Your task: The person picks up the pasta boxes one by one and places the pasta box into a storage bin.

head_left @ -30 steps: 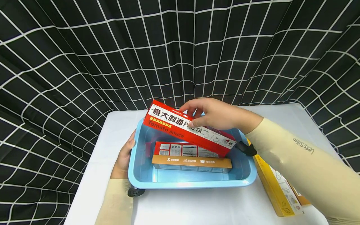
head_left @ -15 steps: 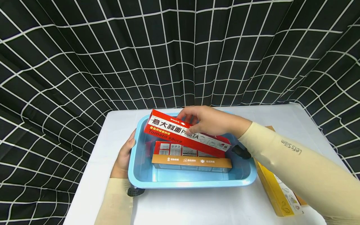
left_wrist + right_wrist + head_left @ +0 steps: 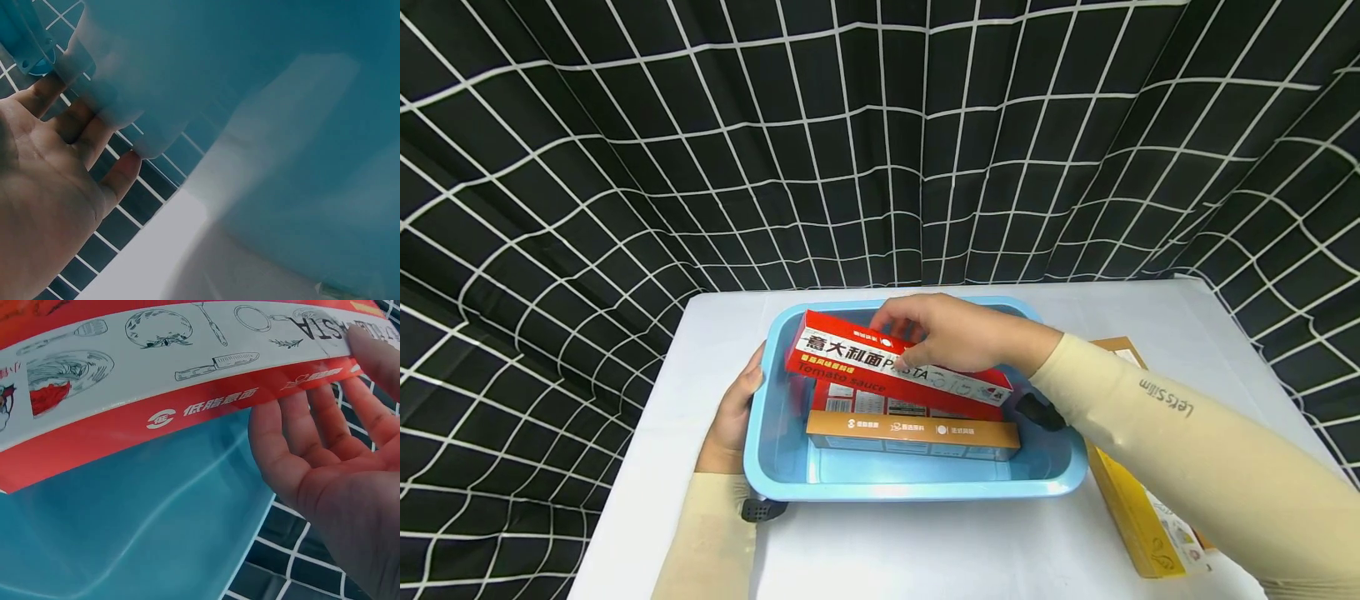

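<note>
Right hand (image 3: 958, 335) grips red pasta box (image 3: 880, 377) — over blue tub (image 3: 917, 492).

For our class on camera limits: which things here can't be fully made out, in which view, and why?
1. Yellow box, head view: partly hidden by the right sleeve.
2. Lower red box, head view: partly hidden by the held pasta box and brown box.
3. Held pasta box, right wrist view: cut off by the top edge.
4. Small greenish thing, left wrist view: cut off by the bottom edge.
</note>
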{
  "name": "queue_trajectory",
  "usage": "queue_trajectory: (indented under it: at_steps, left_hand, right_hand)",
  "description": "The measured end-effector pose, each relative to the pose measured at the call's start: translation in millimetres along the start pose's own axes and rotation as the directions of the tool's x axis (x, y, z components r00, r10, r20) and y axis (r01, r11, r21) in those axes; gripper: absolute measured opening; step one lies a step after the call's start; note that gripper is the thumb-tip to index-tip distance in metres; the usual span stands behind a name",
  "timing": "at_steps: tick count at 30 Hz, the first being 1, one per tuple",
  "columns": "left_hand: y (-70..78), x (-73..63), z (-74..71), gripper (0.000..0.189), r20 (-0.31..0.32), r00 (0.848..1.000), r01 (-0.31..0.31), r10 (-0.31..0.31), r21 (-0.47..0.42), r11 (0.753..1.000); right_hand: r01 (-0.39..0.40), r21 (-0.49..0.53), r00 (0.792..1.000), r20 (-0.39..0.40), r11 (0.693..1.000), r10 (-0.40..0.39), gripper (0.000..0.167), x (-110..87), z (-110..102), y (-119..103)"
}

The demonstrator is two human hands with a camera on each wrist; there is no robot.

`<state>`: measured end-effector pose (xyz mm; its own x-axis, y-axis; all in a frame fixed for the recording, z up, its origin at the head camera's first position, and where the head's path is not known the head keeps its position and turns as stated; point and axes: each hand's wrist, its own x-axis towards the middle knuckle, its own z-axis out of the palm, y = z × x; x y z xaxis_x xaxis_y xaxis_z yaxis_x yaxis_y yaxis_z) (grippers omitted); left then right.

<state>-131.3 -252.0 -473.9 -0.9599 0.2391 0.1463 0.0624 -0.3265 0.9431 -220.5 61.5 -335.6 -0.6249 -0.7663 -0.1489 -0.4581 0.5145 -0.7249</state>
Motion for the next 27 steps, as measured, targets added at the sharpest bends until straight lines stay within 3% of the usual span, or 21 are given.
queue_trajectory:
  at_steps: [13,27]
  left_hand:
    - [-0.1,0.2,-1.2,0.072,0.006,1.0,0.01,-0.01,0.004,1.0]
    - [-2.3,0.4,-4.0,0.069,0.022,1.0,0.002,-0.002,0.002,1.0]
  right_hand:
    - [-0.038,0.008,0.994,0.099,0.999,0.037,0.049,1.5,9.3,1.0]
    - [-0.014,0.041,0.988,0.156,0.999,0.007,0.045,1.2,14.0,3.5]
